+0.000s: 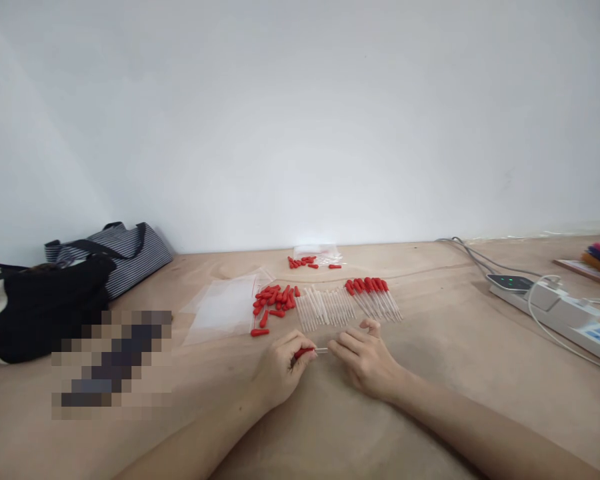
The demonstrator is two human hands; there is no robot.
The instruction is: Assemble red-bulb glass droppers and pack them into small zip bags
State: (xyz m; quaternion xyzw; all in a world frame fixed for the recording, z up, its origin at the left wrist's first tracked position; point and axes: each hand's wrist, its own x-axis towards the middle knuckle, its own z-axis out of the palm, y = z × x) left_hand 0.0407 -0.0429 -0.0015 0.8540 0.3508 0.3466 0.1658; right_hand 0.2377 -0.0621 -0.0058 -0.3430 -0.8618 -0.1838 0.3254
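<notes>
Pinched between the fingertips of my left hand [286,363] is a red rubber dropper bulb [304,353]. A thin clear dropper tube [321,350] runs from the bulb toward my right hand [363,357], whose closed fingers grip its other end. The tube meets the bulb's mouth, but how deep it sits cannot be seen. Just beyond my hands lies a row of bare clear tubes [325,308]. To its right, several droppers [375,297] lie side by side with red bulbs on their tubes. A heap of loose red bulbs [275,300] is left of the row.
Clear plastic bags [220,310] lie left of the bulbs. More bulbs [300,263] and a bag [316,251] are near the wall. Black [45,307] and striped bags [130,257] stand left, beside a pixelated patch [115,363]. A power strip [570,320] with cables is at right.
</notes>
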